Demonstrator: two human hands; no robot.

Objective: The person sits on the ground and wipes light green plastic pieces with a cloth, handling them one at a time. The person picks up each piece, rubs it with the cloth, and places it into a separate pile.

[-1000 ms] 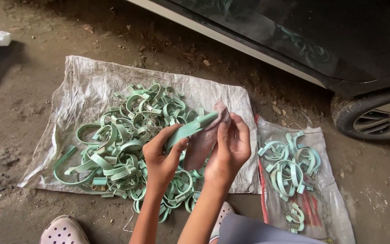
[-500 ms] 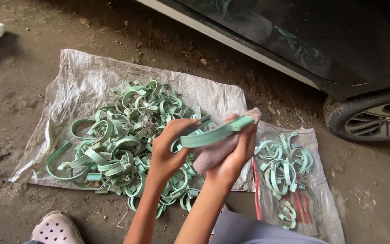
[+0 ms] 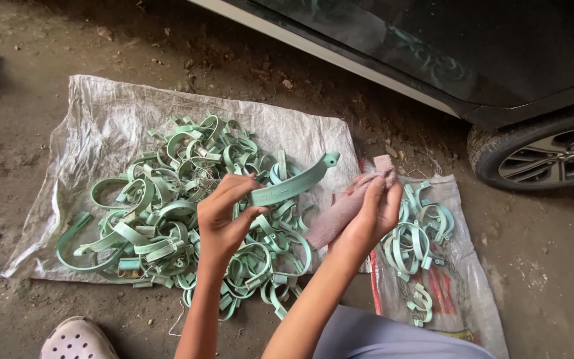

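Between the two sacks on the ground, the left hand (image 3: 224, 216) has its fingers (image 3: 237, 189) closed round one end of a pale green curved clamp strap (image 3: 291, 183), thumb underneath and fingertips on top. That strap is raised off the pile and slants up to the right, its small rounded end pointing toward the car. Just beside it, the right hand (image 3: 370, 213) has its fingers curled loosely over a pinkish cloth (image 3: 347, 203), which hangs down from the palm toward the person's left and pokes up above the fingertips. Cloth and strap are near each other but not touching; a narrow gap shows between them.

Below the left hand lies a big tangled pile of green clamps (image 3: 174, 206), spread over a whitish woven sack (image 3: 101, 113) laid flat on the dirt. Under and beyond the right hand sits a smaller heap of clamps (image 3: 416, 239) on a second sack (image 3: 463, 279), which has red stripes along its near side. Both forearms rise from the bottom edge, above a grey trouser leg (image 3: 380, 336). A pale perforated clog (image 3: 74, 340) shows at the lower left. At the upper right, a dark car body (image 3: 473, 46) and one wheel (image 3: 546, 156) stand on the dirt ground (image 3: 553, 279)
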